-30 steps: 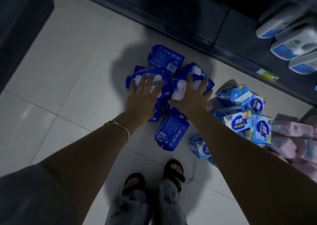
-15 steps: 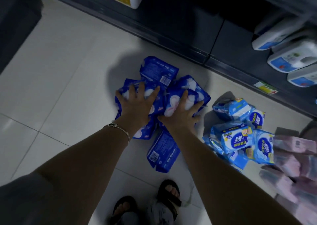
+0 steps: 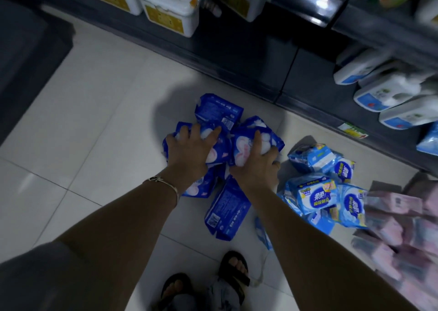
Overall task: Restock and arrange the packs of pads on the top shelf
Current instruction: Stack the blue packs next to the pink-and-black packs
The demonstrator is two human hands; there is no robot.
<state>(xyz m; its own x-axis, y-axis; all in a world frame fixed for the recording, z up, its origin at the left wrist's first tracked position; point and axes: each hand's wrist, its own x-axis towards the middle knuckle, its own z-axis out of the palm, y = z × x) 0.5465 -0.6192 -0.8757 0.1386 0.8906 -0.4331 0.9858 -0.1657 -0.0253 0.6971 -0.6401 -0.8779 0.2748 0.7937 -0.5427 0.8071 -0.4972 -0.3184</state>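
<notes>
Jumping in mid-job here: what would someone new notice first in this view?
The left hand and right hand draw the eye first, each gripping a pack from the heap of dark blue packs on the floor, mid-frame. Right of the heap lie light blue packs, then blurred pink packs at the right edge. White tubs stand on the low shelf at top left.

Dark-blue pad packs (image 3: 222, 216) — floor heap
</notes>
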